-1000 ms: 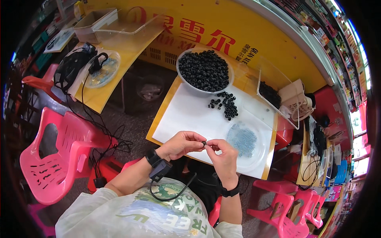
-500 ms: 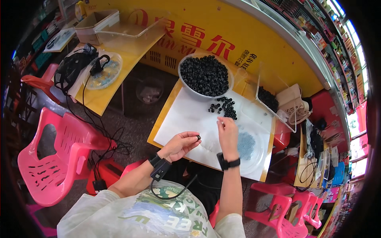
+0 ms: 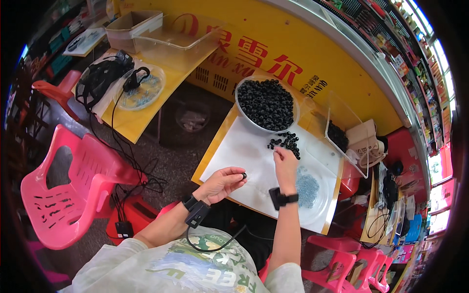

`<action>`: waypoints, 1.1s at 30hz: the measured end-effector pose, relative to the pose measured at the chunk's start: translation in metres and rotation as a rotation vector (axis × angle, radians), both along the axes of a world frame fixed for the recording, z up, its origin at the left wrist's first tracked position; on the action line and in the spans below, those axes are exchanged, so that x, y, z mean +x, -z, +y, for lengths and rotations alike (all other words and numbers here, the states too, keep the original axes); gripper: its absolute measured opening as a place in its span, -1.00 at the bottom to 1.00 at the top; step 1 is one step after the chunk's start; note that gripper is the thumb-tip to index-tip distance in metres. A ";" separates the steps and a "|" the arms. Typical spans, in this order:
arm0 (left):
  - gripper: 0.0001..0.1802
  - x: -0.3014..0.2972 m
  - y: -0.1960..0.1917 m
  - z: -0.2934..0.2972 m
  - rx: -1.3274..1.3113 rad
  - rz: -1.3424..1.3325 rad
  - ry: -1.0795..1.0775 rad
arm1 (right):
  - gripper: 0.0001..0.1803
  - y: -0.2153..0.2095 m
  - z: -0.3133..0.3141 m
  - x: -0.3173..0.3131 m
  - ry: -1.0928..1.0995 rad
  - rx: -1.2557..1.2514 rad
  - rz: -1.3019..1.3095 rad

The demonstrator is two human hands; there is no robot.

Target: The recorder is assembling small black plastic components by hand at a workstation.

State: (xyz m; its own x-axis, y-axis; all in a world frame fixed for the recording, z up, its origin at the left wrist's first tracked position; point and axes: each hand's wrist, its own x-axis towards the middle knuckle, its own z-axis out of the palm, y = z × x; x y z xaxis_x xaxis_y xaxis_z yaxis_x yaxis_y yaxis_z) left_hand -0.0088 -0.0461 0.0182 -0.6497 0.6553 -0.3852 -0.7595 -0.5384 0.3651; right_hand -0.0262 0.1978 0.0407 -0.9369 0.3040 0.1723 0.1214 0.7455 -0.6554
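Observation:
My left hand (image 3: 221, 183) hovers over the near edge of a white sheet (image 3: 246, 151) and pinches a small black bead (image 3: 244, 175) between thumb and finger. My right hand (image 3: 285, 162) reaches forward, its fingertips at a loose pile of black beads (image 3: 285, 142) on the sheet. Whether it grips a bead is hidden. A round bowl (image 3: 266, 104) heaped with black beads stands beyond the pile. A clear dish (image 3: 308, 188) with small bluish pieces lies right of my right wrist.
A pink plastic chair (image 3: 68, 188) stands at my left. A second yellow table (image 3: 141, 105) at the far left carries black cables, a clear plate and clear boxes. A clear tub (image 3: 342, 136) with dark beads sits at the right, with red stools below.
My hands were together at the sheet's near edge. My right hand has moved forward to the loose bead pile, while my left hand stays back holding a bead.

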 end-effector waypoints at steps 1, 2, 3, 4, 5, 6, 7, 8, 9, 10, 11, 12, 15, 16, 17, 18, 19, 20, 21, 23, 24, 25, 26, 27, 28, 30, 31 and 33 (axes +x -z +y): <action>-0.80 0.000 0.000 0.003 0.017 0.007 0.013 | -0.69 -0.012 -0.004 0.014 -0.009 -0.161 -0.025; -0.79 0.000 0.001 0.006 0.029 0.014 0.024 | -0.70 -0.018 -0.010 0.028 0.002 -0.419 -0.020; -0.79 -0.001 0.001 0.003 0.030 0.027 0.012 | -0.71 -0.023 -0.023 0.038 -0.010 -0.688 -0.020; -0.79 -0.001 0.000 0.005 0.029 0.030 0.019 | -0.74 -0.031 -0.034 0.050 0.014 -0.905 -0.010; -0.79 0.000 -0.002 0.008 0.028 0.032 0.036 | -0.77 -0.035 -0.038 0.064 0.040 -1.053 -0.020; -0.80 0.000 -0.004 0.011 0.026 0.034 0.051 | -0.78 -0.042 -0.044 0.075 0.059 -1.136 -0.021; -0.79 0.001 -0.006 0.015 0.026 0.040 0.071 | -0.79 -0.045 -0.048 0.085 0.081 -1.220 -0.019; -0.78 0.002 -0.008 0.017 0.025 0.045 0.090 | -0.79 -0.040 -0.048 0.093 0.079 -1.226 0.008; -0.78 0.003 -0.010 0.020 0.024 0.050 0.107 | -0.79 -0.034 -0.047 0.100 0.075 -1.233 0.033; -0.78 0.003 -0.014 0.022 0.018 0.058 0.119 | -0.79 -0.032 -0.047 0.104 0.070 -1.239 0.061; -0.77 0.004 -0.018 0.023 0.012 0.065 0.129 | -0.79 -0.031 -0.048 0.107 0.072 -1.229 0.070; -0.77 0.005 -0.020 0.025 0.006 0.073 0.139 | -0.79 -0.031 -0.049 0.110 0.073 -1.218 0.079; -0.77 0.006 -0.020 0.029 0.014 0.103 0.156 | -0.81 -0.035 -0.052 0.112 0.077 -1.171 0.107; -0.77 0.006 -0.020 0.030 0.010 0.115 0.158 | -0.81 -0.036 -0.054 0.112 0.079 -1.154 0.115; -0.77 0.006 -0.019 0.030 0.006 0.126 0.160 | -0.82 -0.040 -0.056 0.112 0.086 -1.119 0.112; -0.77 0.006 -0.018 0.031 0.002 0.137 0.163 | -0.83 -0.045 -0.059 0.111 0.092 -1.083 0.109; -0.77 0.006 -0.018 0.031 0.002 0.141 0.167 | -0.84 -0.047 -0.060 0.111 0.101 -1.046 0.108; -0.78 0.006 -0.018 0.031 0.002 0.145 0.172 | -0.84 -0.047 -0.060 0.111 0.097 -1.032 0.103; -0.78 0.006 -0.018 0.031 0.002 0.150 0.176 | -0.84 -0.046 -0.060 0.110 0.094 -1.019 0.098; -0.78 0.007 -0.019 0.032 0.003 0.159 0.178 | -0.83 -0.045 -0.059 0.111 0.084 -1.016 0.091; -0.78 0.007 -0.019 0.032 0.003 0.164 0.179 | -0.83 -0.044 -0.059 0.111 0.077 -1.028 0.089; -0.79 0.007 -0.019 0.032 -0.001 0.172 0.180 | -0.82 -0.043 -0.059 0.111 0.072 -1.038 0.087; -0.79 0.007 -0.019 0.033 -0.006 0.180 0.182 | -0.82 -0.042 -0.058 0.112 0.070 -1.040 0.090; -0.79 0.007 -0.019 0.033 -0.011 0.188 0.182 | -0.82 -0.040 -0.058 0.112 0.069 -1.043 0.094; -0.79 0.008 -0.018 0.033 -0.018 0.191 0.184 | -0.82 -0.039 -0.058 0.112 0.066 -1.045 0.096; -0.79 0.008 -0.016 0.034 -0.031 0.197 0.188 | -0.83 -0.038 -0.059 0.114 0.083 -0.930 0.077; -0.79 0.008 -0.016 0.033 -0.038 0.190 0.191 | -0.83 -0.038 -0.060 0.115 0.091 -0.871 0.069; -0.78 0.008 -0.015 0.033 -0.052 0.175 0.196 | -0.84 -0.041 -0.064 0.115 0.099 -0.759 0.058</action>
